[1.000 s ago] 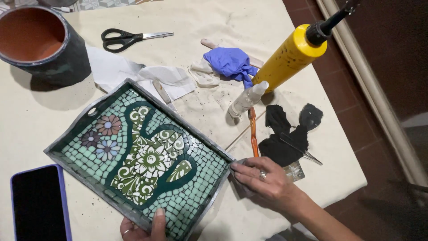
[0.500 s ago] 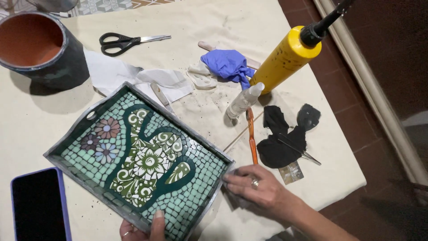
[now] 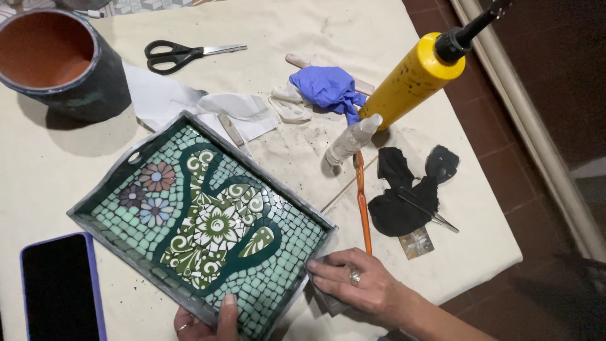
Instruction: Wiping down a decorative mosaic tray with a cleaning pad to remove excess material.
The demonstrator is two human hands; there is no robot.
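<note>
A person's left hand [image 3: 205, 321] grips the near edge of a fully tiled mosaic tray [image 3: 202, 221] on the table, while the right hand [image 3: 360, 287] presses a cloth [image 3: 323, 297] against its right corner; only edge cleaning appears left.

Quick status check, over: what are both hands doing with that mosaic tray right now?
Left hand grips mosaic tray at near edge, thumb on tiles. Right hand presses grey cloth against tray's right corner. Orange tool lies close by.

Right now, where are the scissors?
In the head view the scissors lie near the table's far edge, left of centre, between the terracotta pot and the blue glove, just beyond the white cloth.
</note>
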